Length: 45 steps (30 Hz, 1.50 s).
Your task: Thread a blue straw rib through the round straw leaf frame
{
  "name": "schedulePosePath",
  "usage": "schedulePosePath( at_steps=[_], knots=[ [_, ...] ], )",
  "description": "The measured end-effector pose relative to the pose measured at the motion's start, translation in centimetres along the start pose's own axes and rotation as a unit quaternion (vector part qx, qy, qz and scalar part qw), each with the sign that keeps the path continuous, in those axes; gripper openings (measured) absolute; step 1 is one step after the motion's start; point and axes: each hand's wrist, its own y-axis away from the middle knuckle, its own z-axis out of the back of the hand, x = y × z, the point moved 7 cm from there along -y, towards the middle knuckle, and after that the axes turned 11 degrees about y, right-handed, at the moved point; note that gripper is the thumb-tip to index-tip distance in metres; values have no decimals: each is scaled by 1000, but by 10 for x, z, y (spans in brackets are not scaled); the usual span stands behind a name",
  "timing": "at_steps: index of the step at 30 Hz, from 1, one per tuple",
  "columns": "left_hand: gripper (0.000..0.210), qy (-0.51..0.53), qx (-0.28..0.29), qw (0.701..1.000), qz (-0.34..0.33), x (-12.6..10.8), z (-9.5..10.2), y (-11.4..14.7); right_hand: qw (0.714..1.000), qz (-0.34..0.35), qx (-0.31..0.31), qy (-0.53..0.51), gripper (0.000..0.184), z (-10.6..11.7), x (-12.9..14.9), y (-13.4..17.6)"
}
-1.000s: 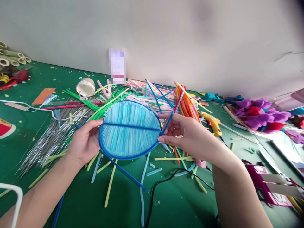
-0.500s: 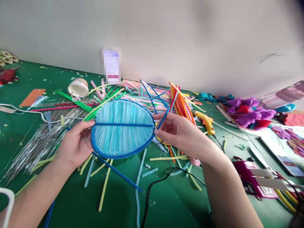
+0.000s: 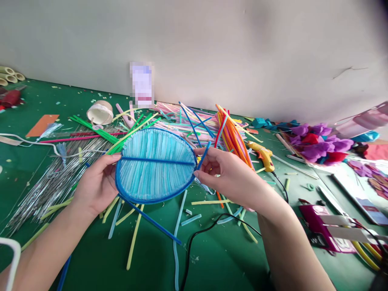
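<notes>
Blue oval panel (image 3: 156, 178) held above worktop (image 3: 100, 258). Left hand (image 3: 97, 182) grips panel's left rim, right hand (image 3: 226, 167) pinches panel's right end, presumably keeping it steady between them. Glue gun (image 3: 266, 156) right of panel; metal rods (image 3: 50, 180) left of it.

Okay so my hands are totally bare here, both the left hand (image 3: 94, 188) and the right hand (image 3: 227, 171). Fingers (image 3: 216, 153) look pretty slim, and the left thumb (image 3: 106, 160) is slender too. The bare look carries on up my left forearm (image 3: 51, 244), which is smooth and narrows toward the hand. Same deal with my right forearm (image 3: 268, 200), just plain bare arm. Can't tell what I'm wearing past where my arms leave the view.
</notes>
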Motion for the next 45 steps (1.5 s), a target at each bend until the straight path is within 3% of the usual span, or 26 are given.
schedulePosePath(
  at_steps=[9,13,16,21,25,29,34,45],
  knots=[
    [10,-8,19,1000,0,1,-2,0,999,17,-7,30,33,7,-1,-3],
    [9,6,0,1000,-3,-1,-2,1,999,33,6,-24,24,5,-4,-4],
    [10,14,-18,1000,-1,-2,-1,2,997,42,15,-60,28,3,-3,-6],
    [11,15,-25,1000,8,-2,-1,4,987,72,90,-115,23,2,9,0],
    [11,22,-38,999,4,-4,-2,5,972,66,128,-187,22,15,1,12],
    [14,34,-37,999,8,-5,-4,6,963,59,122,-232,50,24,-12,19],
    [18,33,-29,999,9,-4,-5,7,977,40,63,-201,25,20,-10,9],
    [22,18,-26,999,-4,-6,-6,7,993,64,-5,-95,20,13,8,1]
  ],
)
